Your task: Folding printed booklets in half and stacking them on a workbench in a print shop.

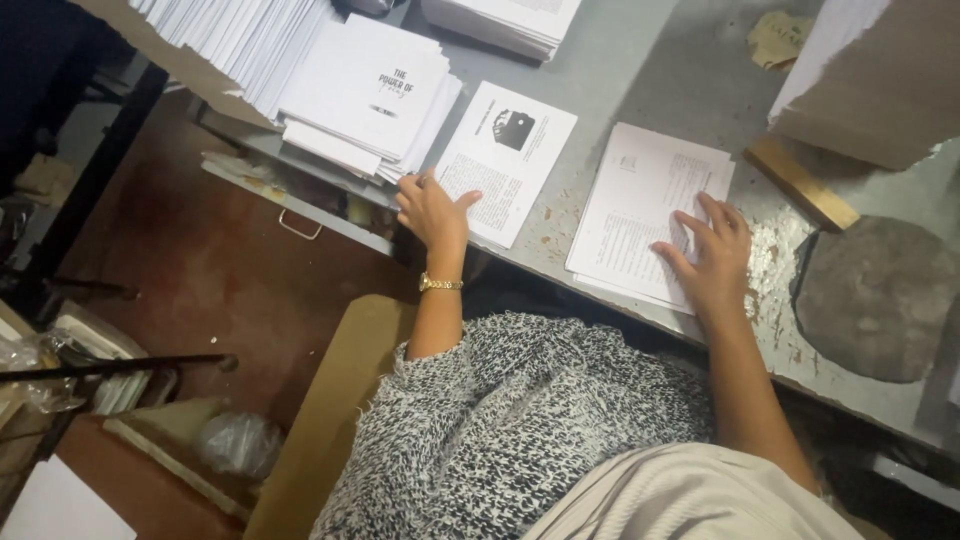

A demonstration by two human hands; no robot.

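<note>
My left hand [434, 212], with a gold watch on its wrist, rests at the near edge of the grey table [620, 70]. Its fingers touch the corner of a stack of white booklets [365, 95] and its thumb lies on a single printed sheet with a black picture [505, 150]. My right hand [712, 255] lies flat, fingers spread, on a stack of printed pages [640, 205] further right. Neither hand grips anything.
A fanned pile of white sheets [235, 40] lies at the table's far left, another stack [505, 22] at the top. A wooden block [800, 182], a round grey stone [880, 295] and brown cardboard [880, 90] sit at the right. A metal drawer handle [298, 228] hangs below the edge.
</note>
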